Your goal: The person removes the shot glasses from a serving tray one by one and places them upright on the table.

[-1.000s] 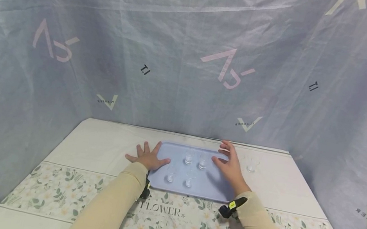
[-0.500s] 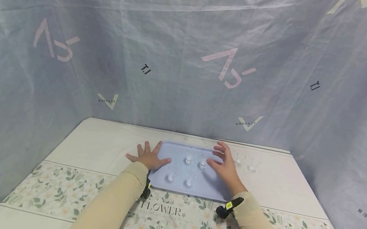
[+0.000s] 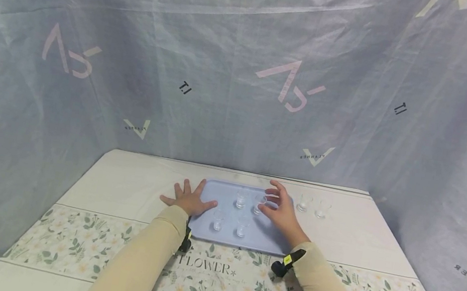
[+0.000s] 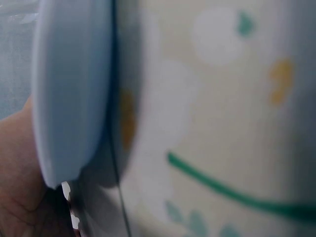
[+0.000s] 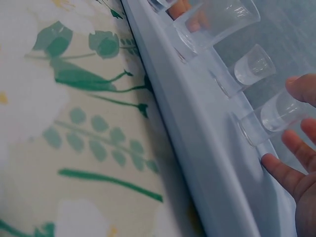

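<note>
A light blue tray (image 3: 226,239) lies on the table with several small clear shot glasses standing on it, two at the front and two behind. My left hand (image 3: 190,203) rests with spread fingers at the tray's left edge, its thumb reaching over the rim. At the back right glass (image 3: 258,208), my right hand (image 3: 283,214) has its thumb and fingers parted on either side. The right wrist view shows that glass (image 5: 254,126) upright on the tray, thumb near its rim and fingers (image 5: 281,170) beside it. The left wrist view shows mostly tray edge (image 4: 74,94) and tablecloth.
Two more shot glasses, one (image 3: 302,206) nearer the tray and one (image 3: 321,210) farther right, stand on the table. A floral band (image 3: 213,283) crosses the tablecloth in front of the tray. Grey printed cloth (image 3: 220,113) hangs behind and at both sides.
My right hand has moved left over the tray, from its right edge to the back right glass. A glass right of the tray has come into view from behind it. The left hand stays put.
</note>
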Motion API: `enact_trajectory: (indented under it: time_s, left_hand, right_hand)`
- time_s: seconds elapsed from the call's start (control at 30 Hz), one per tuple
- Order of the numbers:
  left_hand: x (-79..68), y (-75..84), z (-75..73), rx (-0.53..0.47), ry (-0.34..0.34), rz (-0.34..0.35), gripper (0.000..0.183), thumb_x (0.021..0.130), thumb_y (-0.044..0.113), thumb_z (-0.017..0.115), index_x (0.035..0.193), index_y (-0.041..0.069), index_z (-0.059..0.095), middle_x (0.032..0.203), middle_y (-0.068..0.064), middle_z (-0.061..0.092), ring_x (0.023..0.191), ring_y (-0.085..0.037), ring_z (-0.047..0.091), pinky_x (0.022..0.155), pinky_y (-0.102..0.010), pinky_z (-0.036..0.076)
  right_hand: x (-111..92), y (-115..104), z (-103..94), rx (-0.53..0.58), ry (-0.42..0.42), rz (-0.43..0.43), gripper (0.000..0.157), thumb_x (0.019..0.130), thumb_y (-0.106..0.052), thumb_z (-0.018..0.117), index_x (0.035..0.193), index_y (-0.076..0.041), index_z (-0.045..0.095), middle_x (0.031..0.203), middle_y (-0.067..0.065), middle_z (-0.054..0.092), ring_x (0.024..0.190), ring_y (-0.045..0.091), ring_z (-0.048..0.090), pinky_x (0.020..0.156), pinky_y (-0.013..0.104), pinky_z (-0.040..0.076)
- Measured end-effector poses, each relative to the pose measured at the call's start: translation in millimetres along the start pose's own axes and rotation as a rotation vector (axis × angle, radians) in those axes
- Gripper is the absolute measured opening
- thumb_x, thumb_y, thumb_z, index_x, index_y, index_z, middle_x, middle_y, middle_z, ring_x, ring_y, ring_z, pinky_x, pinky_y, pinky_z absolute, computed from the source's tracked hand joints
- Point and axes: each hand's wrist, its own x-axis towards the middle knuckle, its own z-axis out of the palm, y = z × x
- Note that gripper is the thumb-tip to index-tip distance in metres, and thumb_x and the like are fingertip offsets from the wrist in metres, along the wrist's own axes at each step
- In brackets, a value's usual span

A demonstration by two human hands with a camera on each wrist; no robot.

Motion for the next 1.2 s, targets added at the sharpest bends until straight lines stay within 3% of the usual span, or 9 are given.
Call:
enact_trajectory:
  time_s: [0.27,0.47,0.7,1.1,1.2]
  left_hand:
    - [0.8,-0.6,-1.1,0.007,0.002,0.003,0.099,0.085,0.083,0.048,0.163,0.038,0.007,0.168,-0.021,-0.005,0.151,-0.050,-0.009,0.099,-0.088,-0.002]
    - [-0.3,-0.4,-0.7,0.006,0.000,0.009,0.099,0.086,0.082,0.048,0.164,0.037,0.007,0.168,-0.022,-0.005,0.151,-0.051,-0.008,0.098,-0.089,-0.001]
    - [-5.3,2.3,-4.9,-0.005,-0.005,0.012,0.096,0.088,0.079,0.050,0.164,0.036,0.009,0.168,-0.022,-0.003,0.151,-0.051,-0.007,0.099,-0.088,-0.001]
    - [-6.3,2.3,-6.1,-0.005,-0.003,0.014,0.096,0.088,0.079,0.050,0.164,0.036,0.010,0.168,-0.022,-0.004,0.151,-0.051,-0.008,0.099,-0.088,-0.002]
    - [-5.7,1.4,-6.0,-0.008,-0.005,0.015,0.097,0.087,0.080,0.049,0.164,0.036,0.009,0.168,-0.022,-0.004,0.151,-0.051,-0.008,0.098,-0.088,-0.003]
  right_hand:
    - [2.6,9.3,4.7,-0.016,0.011,0.002,0.082,0.082,0.011,0.077,0.151,-0.005,0.034,0.124,0.036,0.057,0.112,0.050,0.061,0.097,0.058,0.050]
    - [-3.9,-14.7,5.3,-0.007,-0.016,-0.006,0.079,0.083,0.013,0.074,0.150,0.004,0.033,0.121,0.042,0.055,0.110,0.058,0.058,0.096,0.062,0.049]
    - [-8.8,-28.8,4.5,-0.032,-0.029,0.003,0.074,0.087,0.010,0.073,0.149,0.006,0.034,0.120,0.039,0.057,0.110,0.052,0.061,0.094,0.055,0.052]
    - [-7.2,-31.3,3.1,-0.071,-0.020,-0.020,0.072,0.087,0.011,0.072,0.149,0.002,0.037,0.118,0.038,0.058,0.107,0.051,0.062,0.089,0.047,0.056]
    - [-2.1,-17.5,3.1,-0.065,-0.015,-0.014,0.074,0.087,0.010,0.072,0.151,0.000,0.035,0.118,0.037,0.059,0.108,0.050,0.063,0.088,0.047,0.056]
